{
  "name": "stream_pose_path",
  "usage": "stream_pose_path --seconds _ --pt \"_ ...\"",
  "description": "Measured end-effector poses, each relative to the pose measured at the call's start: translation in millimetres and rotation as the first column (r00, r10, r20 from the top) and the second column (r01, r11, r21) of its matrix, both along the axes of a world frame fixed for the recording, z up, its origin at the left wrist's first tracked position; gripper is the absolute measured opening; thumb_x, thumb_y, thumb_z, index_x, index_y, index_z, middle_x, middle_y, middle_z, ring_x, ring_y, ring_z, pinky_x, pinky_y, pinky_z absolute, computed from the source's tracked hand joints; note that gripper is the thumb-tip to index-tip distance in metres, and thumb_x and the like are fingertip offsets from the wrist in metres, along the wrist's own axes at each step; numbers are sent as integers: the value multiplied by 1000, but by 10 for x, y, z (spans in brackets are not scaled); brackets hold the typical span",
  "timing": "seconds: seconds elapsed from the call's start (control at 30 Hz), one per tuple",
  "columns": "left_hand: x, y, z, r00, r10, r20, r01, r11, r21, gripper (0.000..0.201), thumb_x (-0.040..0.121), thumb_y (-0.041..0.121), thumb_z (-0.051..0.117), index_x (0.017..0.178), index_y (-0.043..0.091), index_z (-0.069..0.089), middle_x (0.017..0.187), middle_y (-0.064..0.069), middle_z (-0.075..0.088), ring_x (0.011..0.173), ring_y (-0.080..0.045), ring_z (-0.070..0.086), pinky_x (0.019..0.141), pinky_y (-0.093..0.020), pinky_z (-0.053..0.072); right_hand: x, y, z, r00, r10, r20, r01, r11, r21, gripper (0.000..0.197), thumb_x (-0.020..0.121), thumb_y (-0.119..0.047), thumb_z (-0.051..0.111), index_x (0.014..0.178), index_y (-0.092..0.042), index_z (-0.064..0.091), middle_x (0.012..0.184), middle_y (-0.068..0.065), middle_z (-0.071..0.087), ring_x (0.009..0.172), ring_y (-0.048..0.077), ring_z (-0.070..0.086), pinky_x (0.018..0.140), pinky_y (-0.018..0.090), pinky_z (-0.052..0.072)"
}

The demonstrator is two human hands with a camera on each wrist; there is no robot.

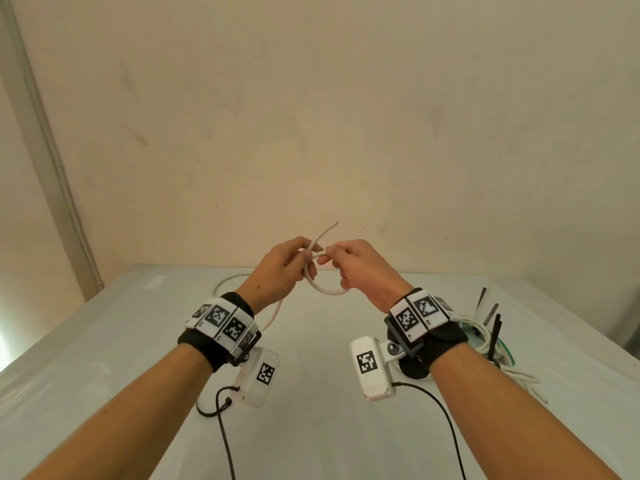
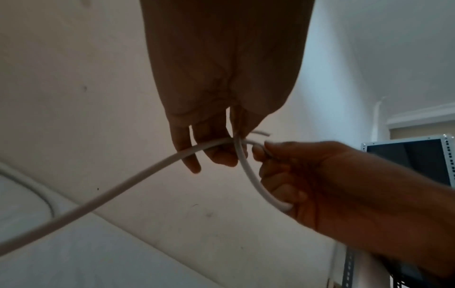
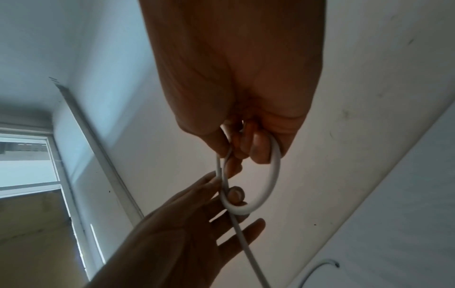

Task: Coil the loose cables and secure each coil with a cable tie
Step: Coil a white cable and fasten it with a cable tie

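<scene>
A white cable (image 1: 325, 291) is held up over the white table (image 1: 104, 341), bent into one small loop. My left hand (image 1: 304, 258) pinches the spot where the loop crosses, thumb against forefinger, its other fingers spread. My right hand (image 1: 329, 259) grips the loop's other side with curled fingers. The cable's cut end (image 1: 333, 226) sticks up behind the hands. In the right wrist view the loop (image 3: 274, 175) hangs from my right hand (image 3: 246, 154) down to my left hand (image 3: 221, 187). In the left wrist view the cable (image 2: 123, 187) trails from my left hand (image 2: 214, 154) down to the table.
A tangle of white and green cables (image 1: 485, 337) lies at the table's right edge, with black cable ties (image 1: 491, 315) sticking up from it. More of the white cable (image 1: 225, 282) curves on the table at the back left. A wall stands close behind.
</scene>
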State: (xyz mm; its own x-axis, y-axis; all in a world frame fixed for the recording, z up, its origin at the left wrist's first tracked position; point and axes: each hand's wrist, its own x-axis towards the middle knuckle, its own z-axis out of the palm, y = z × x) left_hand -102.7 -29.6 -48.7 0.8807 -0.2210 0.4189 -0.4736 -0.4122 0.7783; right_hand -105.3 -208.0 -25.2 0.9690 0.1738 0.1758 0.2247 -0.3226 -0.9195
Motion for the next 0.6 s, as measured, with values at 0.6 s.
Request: stream_pose_path --seconds 0.6 --pt "22 21 -1 990 -16 -138 -1 993 -119 31 111 21 39 118 12 69 82 -3 50 75 -15 51 75 -32 57 51 -39 -41 963 -114 243 132 990 -58 19 108 -20 42 98 -10 54 79 5 57 59 15 57 61 30 55"
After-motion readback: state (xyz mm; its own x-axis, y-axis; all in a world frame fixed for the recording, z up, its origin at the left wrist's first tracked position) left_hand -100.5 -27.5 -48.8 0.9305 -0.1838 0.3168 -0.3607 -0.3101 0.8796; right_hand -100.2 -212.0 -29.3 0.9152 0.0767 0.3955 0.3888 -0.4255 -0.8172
